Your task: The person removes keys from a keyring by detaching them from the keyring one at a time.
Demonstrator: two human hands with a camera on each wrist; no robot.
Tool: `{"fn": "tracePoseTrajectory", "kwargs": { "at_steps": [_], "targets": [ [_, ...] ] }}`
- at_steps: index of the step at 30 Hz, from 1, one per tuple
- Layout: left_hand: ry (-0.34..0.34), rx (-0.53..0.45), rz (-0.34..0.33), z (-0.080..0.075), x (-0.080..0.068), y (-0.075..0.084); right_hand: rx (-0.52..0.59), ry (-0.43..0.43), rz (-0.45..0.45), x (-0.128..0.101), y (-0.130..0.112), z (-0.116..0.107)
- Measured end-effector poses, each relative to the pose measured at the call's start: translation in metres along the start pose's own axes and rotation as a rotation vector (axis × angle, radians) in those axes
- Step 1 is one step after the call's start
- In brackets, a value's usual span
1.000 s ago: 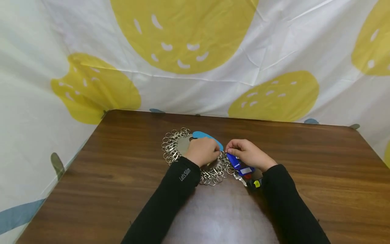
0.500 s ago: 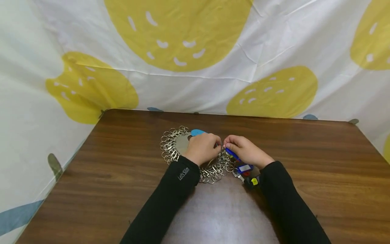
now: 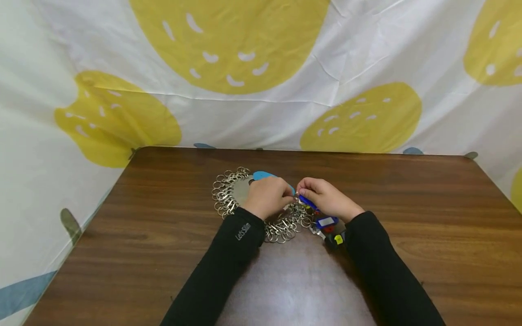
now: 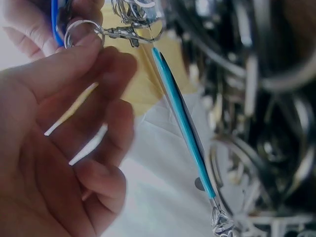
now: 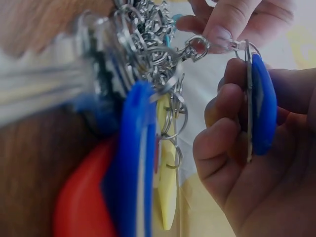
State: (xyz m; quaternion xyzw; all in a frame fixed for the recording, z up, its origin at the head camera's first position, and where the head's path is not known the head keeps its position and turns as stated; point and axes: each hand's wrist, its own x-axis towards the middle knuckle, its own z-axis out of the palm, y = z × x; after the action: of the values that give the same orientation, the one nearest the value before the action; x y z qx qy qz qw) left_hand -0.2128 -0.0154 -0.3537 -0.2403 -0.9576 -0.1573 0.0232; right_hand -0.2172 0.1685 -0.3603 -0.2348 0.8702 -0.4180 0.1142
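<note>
A round holder (image 3: 240, 190) ringed with several metal clasps lies on the brown table (image 3: 408, 217), a light-blue plate (image 3: 261, 175) on top of it. My left hand (image 3: 291, 194) rests on the holder and pinches one clasp (image 4: 126, 34) at its right side. My right hand (image 3: 302, 192) grips a blue key tag (image 5: 261, 108) and holds its ring (image 4: 79, 29) against that clasp. In the right wrist view the left fingertips (image 5: 222, 29) close on the clasp (image 5: 197, 47). Both hands meet just right of the holder.
More key tags, blue (image 3: 326, 222), red and yellow (image 3: 338, 239), lie in a small pile under my right wrist. A white cloth with yellow patches (image 3: 244, 40) hangs behind and to the left of the table. Bare wood lies to either side of the arms.
The two hands have closed the small gap between them. The blue tag has risen from the pile towards the clasp in the left fingers.
</note>
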Motion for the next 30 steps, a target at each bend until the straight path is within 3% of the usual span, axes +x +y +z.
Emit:
{"fn": "tracePoseTrajectory", "kwargs": {
  "at_steps": [8, 16, 30],
  "targets": [
    [-0.064, 0.023, -0.077, -0.0009, -0.001, -0.0014, -0.016, -0.014, 0.006, 0.0002, -0.0012, 0.0027],
    [0.088, -0.007, -0.036, -0.0014, -0.0041, 0.0006, -0.042, 0.021, -0.022, 0.0033, -0.0022, 0.0062],
    [0.034, -0.163, -0.198, -0.0045, -0.0054, -0.0024, -0.026, -0.014, -0.002, 0.0045, -0.0041, 0.0091]
  ]
}}
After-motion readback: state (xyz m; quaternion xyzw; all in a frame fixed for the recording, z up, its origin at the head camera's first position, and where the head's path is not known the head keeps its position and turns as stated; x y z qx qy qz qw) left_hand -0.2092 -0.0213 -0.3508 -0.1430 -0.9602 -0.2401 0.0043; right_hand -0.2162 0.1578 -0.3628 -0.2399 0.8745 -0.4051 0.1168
